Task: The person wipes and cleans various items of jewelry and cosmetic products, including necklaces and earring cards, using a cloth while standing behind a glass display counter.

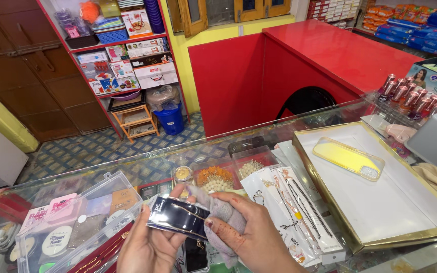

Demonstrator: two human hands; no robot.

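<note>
I see the left hand (147, 245) gripping the dark flat jewellery packet (178, 217), long axis level; right hand (251, 235), clutching the grey cloth (218, 210), adjoins its right end.

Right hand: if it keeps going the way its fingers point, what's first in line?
The right hand, gripping a grey cloth, points left; first comes the dark jewellery packet it already presses, then the left hand.

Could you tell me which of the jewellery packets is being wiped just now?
The dark blue packet in the left hand; the white-backed necklace cards lie untouched on the glass counter.
</note>
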